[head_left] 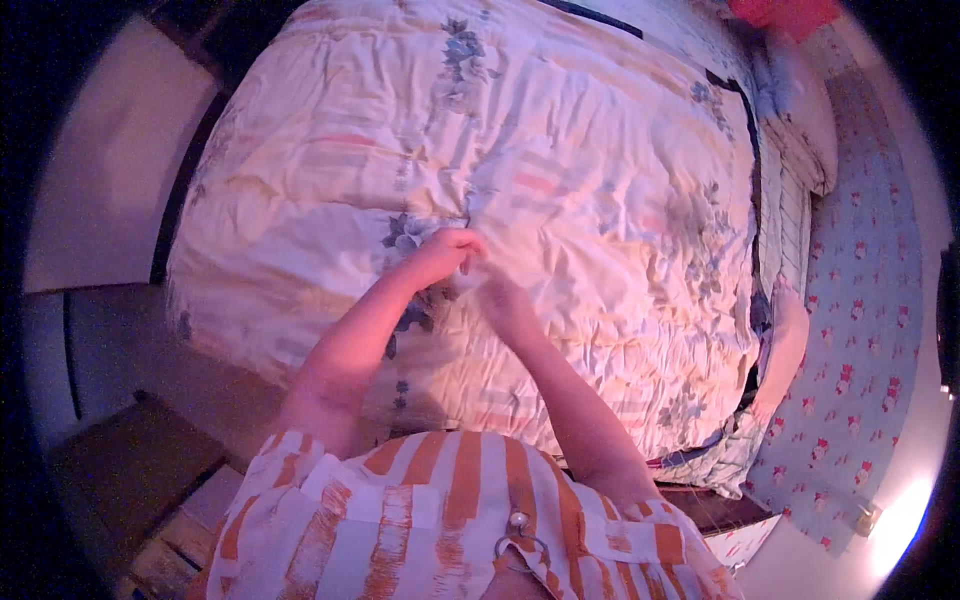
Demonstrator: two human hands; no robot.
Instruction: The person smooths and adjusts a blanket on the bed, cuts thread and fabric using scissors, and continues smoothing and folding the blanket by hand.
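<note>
A large quilt (330,180) with grey flowers and pink and yellow patches covers the bed before me, its surface rumpled. Over its near middle, my left hand (448,255) is closed, the fingers curled down and seemingly pinching a bit of the fabric. My right hand (503,303) is just beside it to the right, smeared by motion. The blur hides its fingers, so I cannot tell whether it holds the cloth. A small gap separates the two hands.
A dark trim (755,210) runs along the quilt's right side. Beyond it lie a pillow (808,135) and a skin-toned shape (782,345) at the bed's edge. Flowered blue wall covering (850,300) borders the right. Pale panels (110,190) stand at the left; a bright light (905,525) glows low right.
</note>
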